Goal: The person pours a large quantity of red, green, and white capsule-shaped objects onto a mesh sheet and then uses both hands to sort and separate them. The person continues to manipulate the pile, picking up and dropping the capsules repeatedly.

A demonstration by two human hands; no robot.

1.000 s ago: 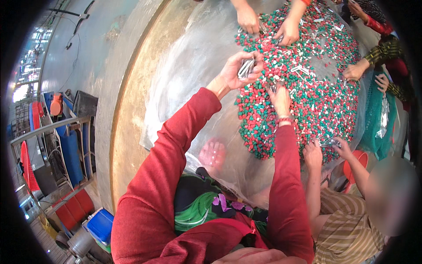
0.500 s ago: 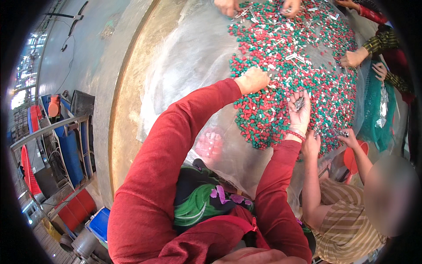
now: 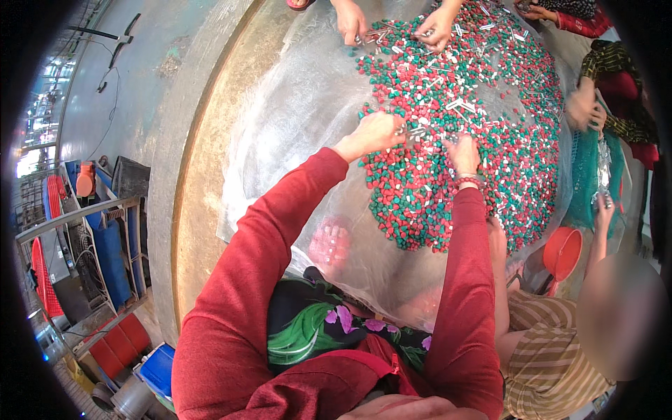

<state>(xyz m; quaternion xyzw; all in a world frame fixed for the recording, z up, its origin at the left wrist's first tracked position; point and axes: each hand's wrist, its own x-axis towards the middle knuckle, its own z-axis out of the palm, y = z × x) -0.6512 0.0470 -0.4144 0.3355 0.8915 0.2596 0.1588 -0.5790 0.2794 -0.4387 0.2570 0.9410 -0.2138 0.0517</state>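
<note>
A wide pile of small red, green and white pieces is spread on a clear plastic sheet. My left hand is closed at the left side of the pile, with small silvery strips right at its fingertips. What lies inside its fingers is hidden. My right hand, with a red bead bracelet at the wrist, is over the middle of the pile, back of the hand up and fingers curled down. Its palm is hidden. Loose pale strips lie on the pile beyond it.
Across the pile, another person's hands work among the pieces. At the right, a co-worker's blurred hand is near a teal net bag. A person in a striped top sits close by, beside a red basin. A rack stands at left.
My right hand has turned from palm up, showing silvery pieces, to palm down and moved slightly left. My left hand has drawn back leftward. The striped-top person's hand has moved to the net bag.
</note>
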